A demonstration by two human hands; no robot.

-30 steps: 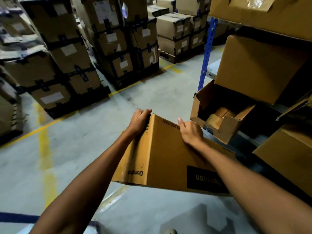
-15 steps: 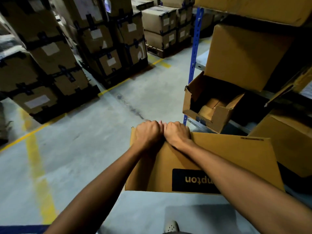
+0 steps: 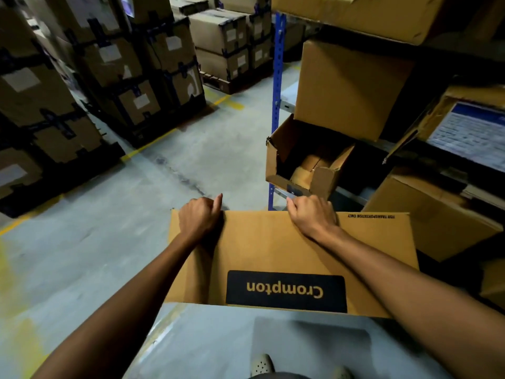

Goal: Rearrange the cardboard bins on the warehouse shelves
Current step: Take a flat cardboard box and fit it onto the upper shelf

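**Shelving rack** [image 3: 277, 77], blue upright, stands at right and is loaded with cardboard bins; strapped cartons [image 3: 109, 77] are stacked across the aisle at left. **Crompton carton** [image 3: 287, 250] is held above the floor [image 3: 191, 149] in front of the person, just short of the rack. Its long axis runs left to right across the view. The printed face is turned up with the lettering inverted, and the far edge points toward the rack. **Open-topped bin** [image 3: 276, 165] sits on a low shelf just beyond that edge. **Left hand** [image 3: 198, 218] curls over the far edge near its left corner, thumb raised. **Right hand** [image 3: 311, 217] curls over the same edge near mid-length and is nearer the rack. The shelves lie ahead and right, so the likely next move is forward-right.
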